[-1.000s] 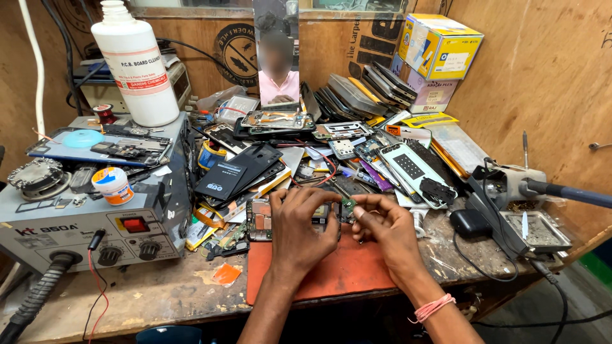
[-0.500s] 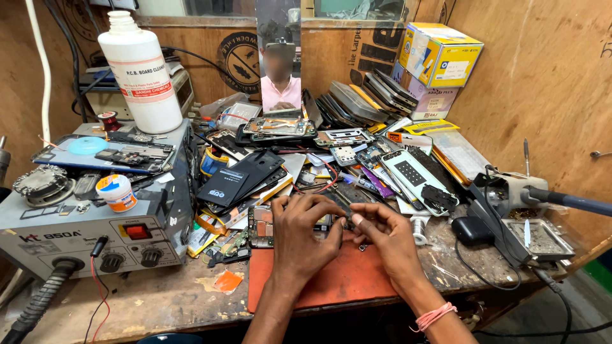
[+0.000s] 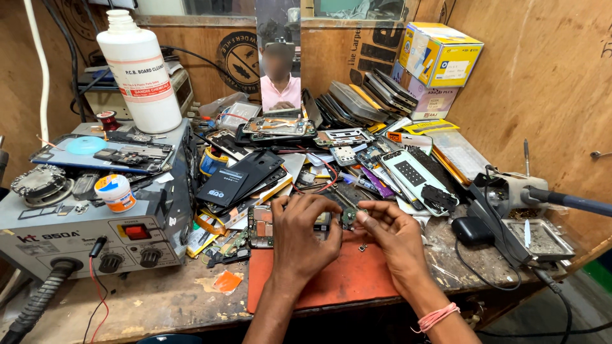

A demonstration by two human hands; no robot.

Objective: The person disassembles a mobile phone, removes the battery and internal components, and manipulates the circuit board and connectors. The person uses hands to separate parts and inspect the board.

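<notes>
My left hand (image 3: 299, 239) rests over an opened phone (image 3: 262, 226) lying at the back edge of an orange work mat (image 3: 347, 280), its fingers curled around the phone's right end. My right hand (image 3: 394, 237) pinches a small green circuit board (image 3: 349, 217) just to the right of the phone, thumb and fingertips closed on it. A pink band circles my right wrist. A tiny dark part (image 3: 362, 247) lies loose on the mat between my hands.
A grey hot-air station (image 3: 76, 229) with a white bottle (image 3: 140, 70) on top fills the left. Black phone covers (image 3: 239, 178), phone frames and boards pile up behind my hands. A soldering stand (image 3: 510, 204) sits right, coloured boxes (image 3: 440, 60) at the back, a mirror (image 3: 278, 57) behind.
The view has shifted slightly downward and closer. My hands have stayed over the mat, with the right fingers moving the small board a little toward the phone.
</notes>
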